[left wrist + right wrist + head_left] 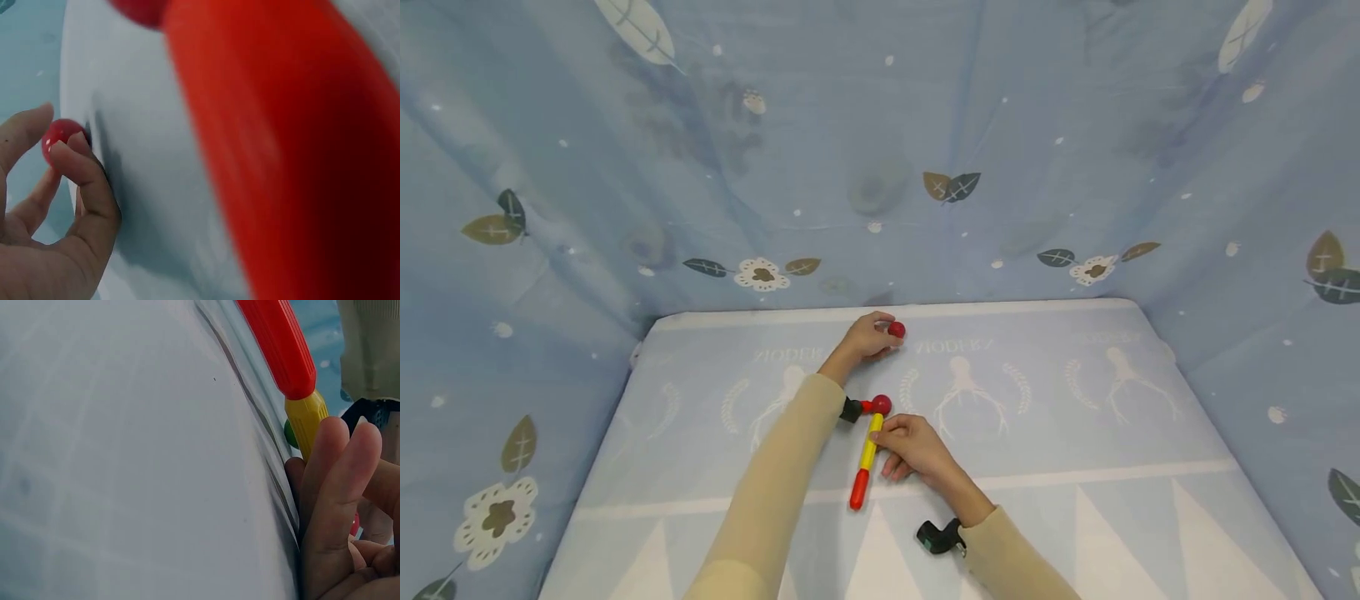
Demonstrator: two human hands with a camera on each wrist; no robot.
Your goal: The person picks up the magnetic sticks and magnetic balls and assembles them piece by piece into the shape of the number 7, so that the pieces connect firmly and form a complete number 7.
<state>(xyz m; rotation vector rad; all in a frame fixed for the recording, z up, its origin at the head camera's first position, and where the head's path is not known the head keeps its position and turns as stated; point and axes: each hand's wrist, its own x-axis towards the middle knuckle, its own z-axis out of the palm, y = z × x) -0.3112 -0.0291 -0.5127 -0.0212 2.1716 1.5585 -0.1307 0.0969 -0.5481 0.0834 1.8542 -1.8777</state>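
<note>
My left hand (868, 336) holds a red ball (897, 330) between its curled fingers near the back edge of the table. In the left wrist view the fingertips are around the ball (62, 136). My right hand (913, 450) pinches the yellow part (871, 442) of a toy stick, whose red part (859, 490) points toward me. At the stick's far end sits a second red ball (882, 405), and a short red piece (867, 407) shows left of it. A large red rod (287, 150) fills the right side of the left wrist view.
Black wrist cameras, one at the left sleeve (850, 410) and one at the right sleeve (938, 537), sit close over the table. A pale blue patterned cloth (1075, 433) covers the table. Blue curtains (865, 150) with leaf prints stand behind and at both sides.
</note>
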